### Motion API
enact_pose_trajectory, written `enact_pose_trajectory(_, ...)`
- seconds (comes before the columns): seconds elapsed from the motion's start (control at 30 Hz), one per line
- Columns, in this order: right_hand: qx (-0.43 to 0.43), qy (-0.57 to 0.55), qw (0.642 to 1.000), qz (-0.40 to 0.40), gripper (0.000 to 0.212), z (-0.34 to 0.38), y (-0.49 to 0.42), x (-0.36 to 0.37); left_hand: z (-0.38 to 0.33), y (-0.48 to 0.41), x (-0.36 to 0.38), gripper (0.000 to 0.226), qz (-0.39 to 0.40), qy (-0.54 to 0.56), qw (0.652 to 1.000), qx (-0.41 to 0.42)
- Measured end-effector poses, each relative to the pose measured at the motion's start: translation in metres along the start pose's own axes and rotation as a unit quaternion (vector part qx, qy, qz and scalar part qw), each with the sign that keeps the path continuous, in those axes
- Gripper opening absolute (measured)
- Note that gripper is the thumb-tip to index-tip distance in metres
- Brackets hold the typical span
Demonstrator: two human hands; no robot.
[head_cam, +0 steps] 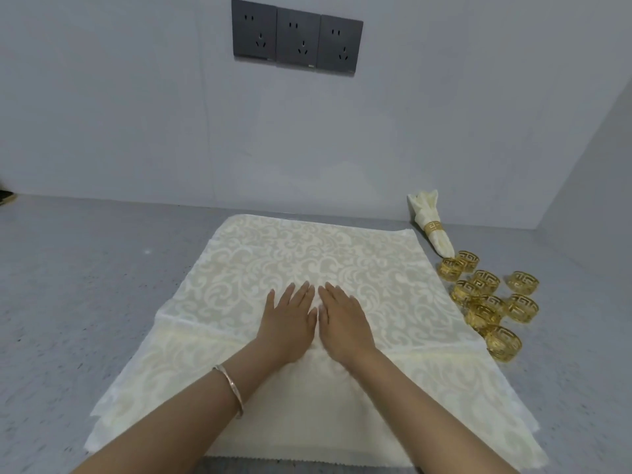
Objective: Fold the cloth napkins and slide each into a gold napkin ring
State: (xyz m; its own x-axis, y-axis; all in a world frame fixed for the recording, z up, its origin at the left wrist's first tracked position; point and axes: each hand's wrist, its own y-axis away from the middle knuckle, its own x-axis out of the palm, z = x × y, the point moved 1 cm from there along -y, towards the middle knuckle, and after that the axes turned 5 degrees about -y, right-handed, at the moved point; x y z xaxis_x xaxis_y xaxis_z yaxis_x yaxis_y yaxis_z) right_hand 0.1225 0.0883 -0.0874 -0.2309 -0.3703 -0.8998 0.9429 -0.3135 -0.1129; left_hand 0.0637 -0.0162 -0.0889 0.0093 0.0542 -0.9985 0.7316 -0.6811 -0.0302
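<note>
A cream damask napkin (307, 254) lies spread flat on the grey counter, on top of more cream napkins (164, 381) stacked under it. My left hand (289, 321) and my right hand (345, 319) rest side by side on its middle, palms down and fingers straight. Several gold napkin rings (489, 295) are clustered on the counter just right of the napkin. Behind them, a folded napkin (431, 220) with a gold ring round it leans against the wall.
The grey speckled counter (75, 285) runs left and right of the napkins. A pale wall stands close behind, with three dark sockets (295, 37) high on it. A dark object (5, 196) shows at the far left edge.
</note>
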Motion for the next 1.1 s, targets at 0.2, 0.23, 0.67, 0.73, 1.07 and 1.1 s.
enact_pose_trajectory(0.2, 0.04, 0.06, 0.997, 0.03, 0.05, -0.011, 0.002, -0.001, 0.006, 0.001, 0.002, 0.053, -0.008, 0.023, 0.999, -0.028)
enact_pose_trajectory(0.23, 0.05, 0.063, 0.996, 0.034, 0.051, -0.016, 0.001, -0.003, 0.009, 0.001, 0.002, 0.054, -0.009, 0.027, 0.999, -0.035)
enact_pose_trajectory(0.67, 0.141, 0.074, 0.987, 0.025, 0.055, -0.12, 0.036, -0.061, 0.083, 0.02, -0.003, 0.062, 0.022, 0.03, 0.991, -0.129)
enact_pose_trajectory(0.73, 0.143, 0.079, 0.986, 0.02, 0.056, -0.13, 0.039, -0.068, 0.091, 0.02, -0.005, 0.064, 0.027, 0.031, 0.99, -0.138)
enact_pose_trajectory(1.07, 0.116, 0.002, 0.993, 0.012, 0.058, -0.103, 0.025, -0.077, 0.114, 0.02, -0.017, 0.062, 0.02, 0.007, 0.996, -0.089)
enact_pose_trajectory(1.1, 0.095, -0.023, 0.995, 0.008, 0.057, -0.088, 0.02, -0.076, 0.117, 0.02, -0.017, 0.062, 0.017, 0.007, 0.996, -0.085)
